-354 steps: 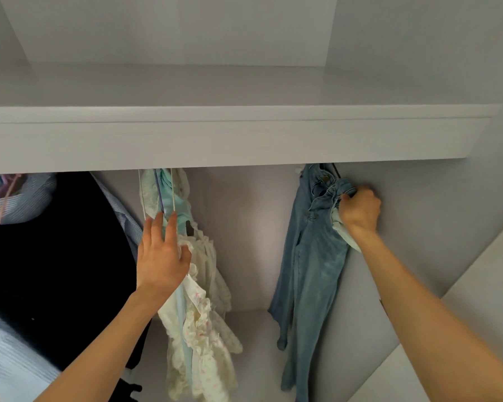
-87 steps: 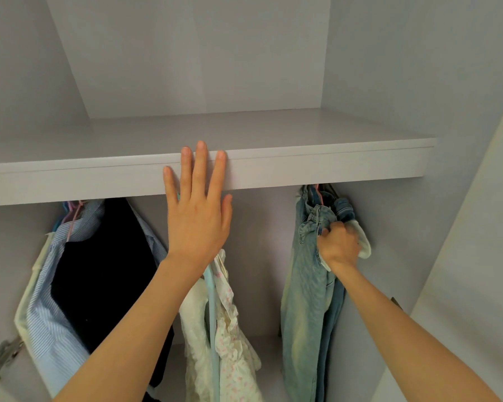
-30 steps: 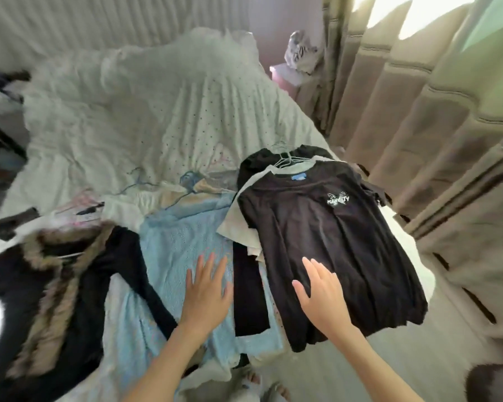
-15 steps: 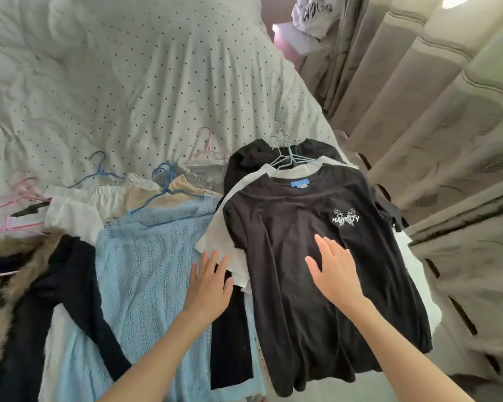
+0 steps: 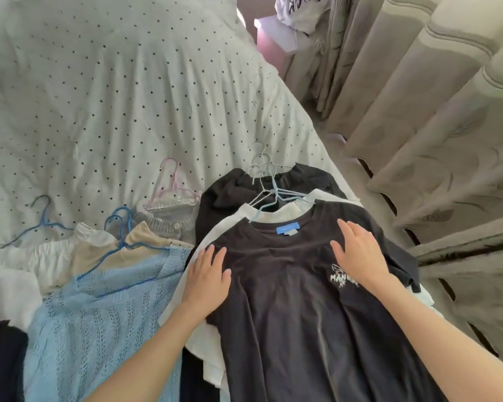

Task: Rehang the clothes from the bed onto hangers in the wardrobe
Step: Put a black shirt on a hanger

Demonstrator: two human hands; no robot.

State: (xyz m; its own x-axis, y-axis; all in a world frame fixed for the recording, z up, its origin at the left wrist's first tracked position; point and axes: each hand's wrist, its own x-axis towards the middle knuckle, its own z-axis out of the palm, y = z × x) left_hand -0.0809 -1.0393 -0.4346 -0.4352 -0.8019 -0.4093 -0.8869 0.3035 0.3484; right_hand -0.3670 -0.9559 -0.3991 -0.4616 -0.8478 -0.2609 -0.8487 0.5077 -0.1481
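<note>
both hands [image 5: 208, 277] further up shirt [image 5: 296, 309]

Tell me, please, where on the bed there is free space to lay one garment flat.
Free: the dotted bedspread beyond the hanger hooks, up to the far edge. Crowded: the near part, from the light blue knit top to the black T-shirt by the curtain.

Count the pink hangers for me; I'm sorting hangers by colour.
1: the pink hanger lies at the collar of the grey cardigan. More may be hidden under clothes.
</note>
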